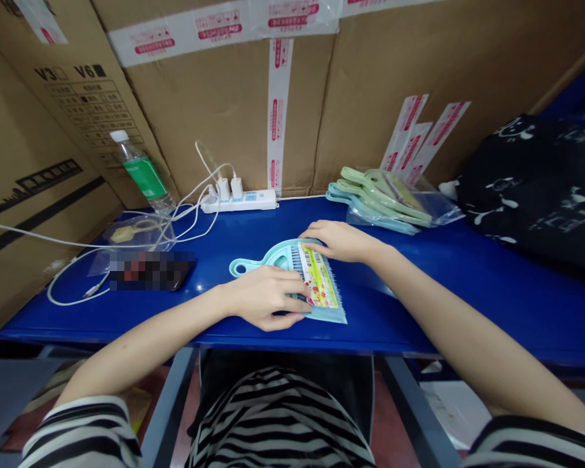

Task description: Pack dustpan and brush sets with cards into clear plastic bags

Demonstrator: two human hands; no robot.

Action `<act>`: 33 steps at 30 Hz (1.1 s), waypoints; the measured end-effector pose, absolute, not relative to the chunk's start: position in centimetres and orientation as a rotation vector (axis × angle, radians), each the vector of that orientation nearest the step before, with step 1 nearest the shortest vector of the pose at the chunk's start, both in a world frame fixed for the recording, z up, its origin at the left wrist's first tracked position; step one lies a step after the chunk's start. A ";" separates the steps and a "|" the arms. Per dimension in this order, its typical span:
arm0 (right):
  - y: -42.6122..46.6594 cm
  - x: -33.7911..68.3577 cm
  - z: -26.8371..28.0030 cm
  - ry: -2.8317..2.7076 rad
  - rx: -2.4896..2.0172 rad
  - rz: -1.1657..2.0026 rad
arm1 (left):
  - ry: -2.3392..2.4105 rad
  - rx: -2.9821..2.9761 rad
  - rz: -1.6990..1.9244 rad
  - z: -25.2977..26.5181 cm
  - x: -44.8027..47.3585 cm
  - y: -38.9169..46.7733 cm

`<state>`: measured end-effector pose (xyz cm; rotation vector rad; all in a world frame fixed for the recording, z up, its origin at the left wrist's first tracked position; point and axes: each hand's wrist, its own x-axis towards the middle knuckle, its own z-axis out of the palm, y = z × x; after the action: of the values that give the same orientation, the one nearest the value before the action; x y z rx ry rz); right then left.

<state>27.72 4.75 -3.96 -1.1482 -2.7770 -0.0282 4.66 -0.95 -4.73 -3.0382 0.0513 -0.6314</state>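
Observation:
A light blue dustpan lies on the blue table in front of me, its looped handle pointing left. A small brush with dark and pale bristles lies in it, under a yellow-green printed label card. My left hand rests across the near part of the dustpan, fingers stretched over the brush and label, thumb apart near the front edge. My right hand is at the far edge, with fingers bent over the rim and the thumb by the label's top end. Part of the brush is hidden under my left fingers.
Bagged green and blue dustpans lie at the back right, beside a black patterned bag. A power strip with chargers, white cables, a bottle and a blurred-out phone are at left. Cardboard walls the back.

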 end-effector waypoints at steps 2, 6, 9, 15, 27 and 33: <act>4.8 27.8 -4.1 -2.767 -1.129 -0.040 | 0.030 -3.012 -0.597 -4.7 4.6 -0.9; 4.9 27.8 -4.2 -2.766 -1.103 -0.053 | 0.004 -2.965 -0.557 -4.8 4.6 -0.8; 4.8 27.7 -4.1 -2.778 -1.123 -0.055 | 0.019 -2.927 -0.597 -4.8 4.5 -0.8; 4.7 27.6 -4.0 -2.773 -1.131 -0.054 | 0.019 -2.887 -0.600 -4.8 4.5 -0.7; 4.6 27.5 -3.9 -2.785 -1.169 -0.031 | -0.013 -2.819 -0.563 -4.4 4.3 -0.5; 4.2 27.2 -3.4 -2.812 -1.233 -0.022 | -0.085 -2.669 -0.661 -4.0 4.0 0.3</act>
<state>27.24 4.20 -3.42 -1.2333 -2.8122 -0.0222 3.97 0.30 -4.00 -2.6687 -0.0847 -0.6613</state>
